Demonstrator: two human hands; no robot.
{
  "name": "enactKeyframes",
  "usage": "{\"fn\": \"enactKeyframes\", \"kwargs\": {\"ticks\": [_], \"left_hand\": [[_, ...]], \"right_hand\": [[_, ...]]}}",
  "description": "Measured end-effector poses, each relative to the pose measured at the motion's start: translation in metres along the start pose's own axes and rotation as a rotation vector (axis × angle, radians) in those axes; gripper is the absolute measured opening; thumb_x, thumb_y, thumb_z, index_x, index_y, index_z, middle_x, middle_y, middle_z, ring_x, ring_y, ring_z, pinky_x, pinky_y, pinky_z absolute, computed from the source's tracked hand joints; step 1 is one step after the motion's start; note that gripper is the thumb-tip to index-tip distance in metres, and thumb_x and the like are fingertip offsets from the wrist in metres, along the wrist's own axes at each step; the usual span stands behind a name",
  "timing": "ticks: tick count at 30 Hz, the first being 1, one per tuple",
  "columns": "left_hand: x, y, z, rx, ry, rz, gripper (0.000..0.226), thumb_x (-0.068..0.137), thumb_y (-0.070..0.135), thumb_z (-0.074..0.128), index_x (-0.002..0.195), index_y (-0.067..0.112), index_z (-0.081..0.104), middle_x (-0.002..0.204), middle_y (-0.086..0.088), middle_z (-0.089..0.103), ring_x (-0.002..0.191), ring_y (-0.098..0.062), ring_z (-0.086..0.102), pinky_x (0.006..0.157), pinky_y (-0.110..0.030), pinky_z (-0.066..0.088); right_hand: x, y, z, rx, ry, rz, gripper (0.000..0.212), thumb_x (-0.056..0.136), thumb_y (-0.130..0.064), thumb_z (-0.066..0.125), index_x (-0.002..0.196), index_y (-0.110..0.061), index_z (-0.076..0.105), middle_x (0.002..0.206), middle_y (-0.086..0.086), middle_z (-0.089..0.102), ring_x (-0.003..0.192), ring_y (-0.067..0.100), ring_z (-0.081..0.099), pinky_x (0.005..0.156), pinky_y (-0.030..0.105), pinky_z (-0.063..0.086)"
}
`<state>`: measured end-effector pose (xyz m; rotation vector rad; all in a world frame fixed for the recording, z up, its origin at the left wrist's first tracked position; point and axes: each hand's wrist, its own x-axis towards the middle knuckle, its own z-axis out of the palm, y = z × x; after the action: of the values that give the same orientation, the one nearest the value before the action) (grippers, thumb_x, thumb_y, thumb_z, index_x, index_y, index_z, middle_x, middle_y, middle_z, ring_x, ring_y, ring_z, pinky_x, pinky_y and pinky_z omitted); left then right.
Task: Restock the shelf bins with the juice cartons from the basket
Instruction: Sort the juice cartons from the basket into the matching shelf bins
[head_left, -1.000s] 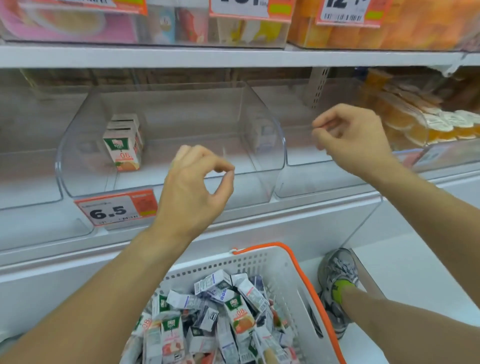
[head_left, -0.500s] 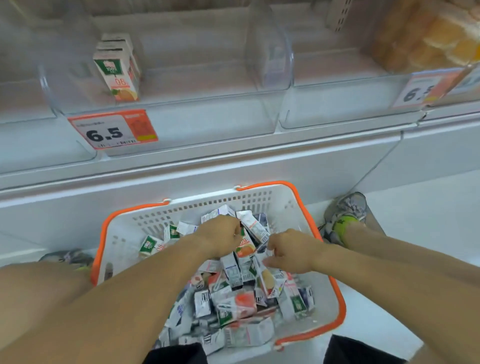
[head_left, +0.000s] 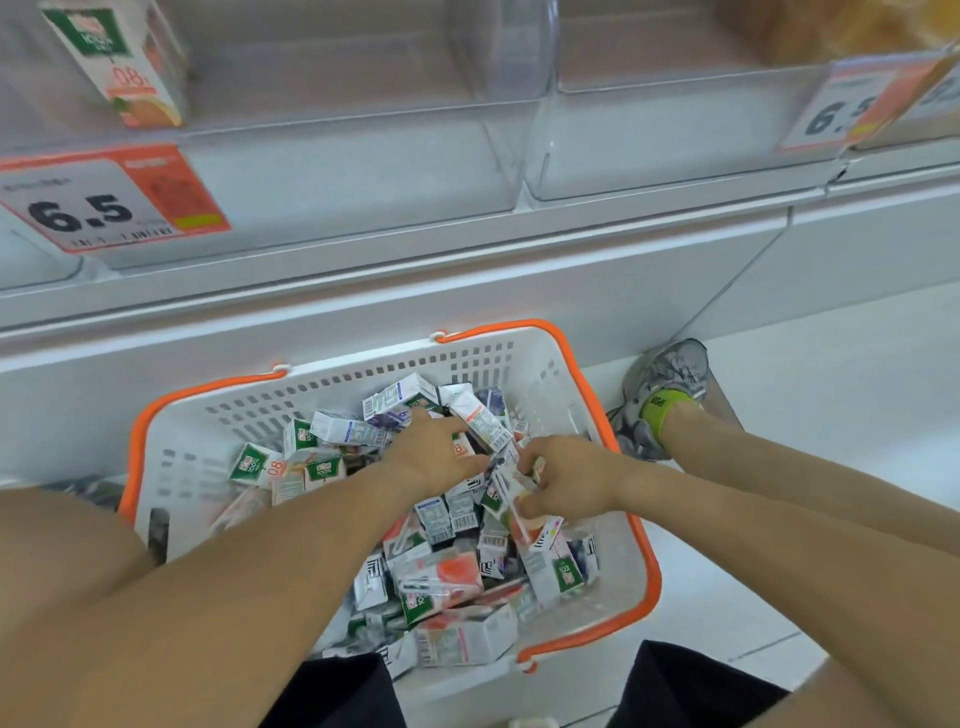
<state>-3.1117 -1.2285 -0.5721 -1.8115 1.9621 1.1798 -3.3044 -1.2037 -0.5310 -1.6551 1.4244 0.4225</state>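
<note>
White plastic, orange-rimmed, the shopping basket (head_left: 218, 457) on the floor holds small juice cartons (head_left: 441, 577) heaped with long axes pointing every way. Both hands are down in the heap: the left hand (head_left: 431, 457) lies on it, fingers spread towards the far wall, while the right hand (head_left: 566, 480) pinches a tilted carton (head_left: 501, 491) (label blurred). One upright carton (head_left: 124, 67) stands in the clear shelf bin (head_left: 363, 156) above.

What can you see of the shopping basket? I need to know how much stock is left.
The basket is white perforated plastic with an orange rim and handles folded down. It sits on the floor below the shelf bins, between the person's legs. Small juice cartons lie jumbled inside, covering most of its bottom. The left hand and right hand reach into the pile.
</note>
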Motion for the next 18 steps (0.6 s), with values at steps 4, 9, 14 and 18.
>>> {"fn": "enactKeyframes", "kwargs": {"ticks": [4, 9, 14, 18], "left_hand": [[-0.003, 0.003, -0.002, -0.067, 0.014, -0.006, 0.072, 0.080, 0.041, 0.078, 0.142, 0.031, 0.044, 0.146, -0.013, 0.027, 0.112, -0.030, 0.056, 0.098, -0.033, 0.044], [-0.009, 0.005, -0.008, -0.213, -0.089, -0.056, 0.097, 0.072, 0.023, 0.083, 0.151, 0.036, 0.028, 0.155, -0.013, 0.018, 0.122, -0.032, 0.055, 0.102, -0.037, 0.050], [-0.022, 0.005, -0.033, -0.612, -0.223, -0.134, 0.109, 0.071, 0.004, 0.070, 0.155, 0.037, 0.010, 0.127, -0.023, 0.061, 0.063, -0.017, 0.062, 0.052, -0.021, 0.049], [-0.033, 0.010, -0.050, -0.938, -0.266, -0.145, 0.064, 0.073, -0.013, 0.066, 0.122, 0.019, 0.041, 0.095, -0.015, 0.065, 0.071, -0.023, 0.061, 0.077, -0.038, 0.056]], "right_hand": [[-0.006, 0.004, -0.011, -0.079, -0.050, -0.012, 0.053, 0.090, -0.038, 0.067, 0.133, -0.018, 0.046, 0.090, -0.005, 0.054, 0.071, 0.010, 0.054, 0.057, 0.024, 0.040], [-0.009, 0.005, -0.021, -0.078, -0.128, 0.060, 0.037, 0.088, -0.033, 0.068, 0.114, -0.009, 0.057, 0.101, 0.014, 0.066, 0.068, 0.018, 0.073, 0.065, 0.036, 0.054], [-0.013, 0.010, -0.032, 0.124, -0.057, 0.115, 0.033, 0.083, -0.032, 0.071, 0.076, -0.013, 0.045, 0.080, 0.014, 0.049, 0.075, 0.029, 0.075, 0.069, 0.038, 0.055], [-0.022, 0.004, -0.044, 0.494, 0.059, 0.123, 0.032, 0.087, -0.018, 0.071, 0.079, -0.011, 0.041, 0.082, 0.012, 0.040, 0.070, 0.025, 0.063, 0.079, 0.038, 0.062]]}}
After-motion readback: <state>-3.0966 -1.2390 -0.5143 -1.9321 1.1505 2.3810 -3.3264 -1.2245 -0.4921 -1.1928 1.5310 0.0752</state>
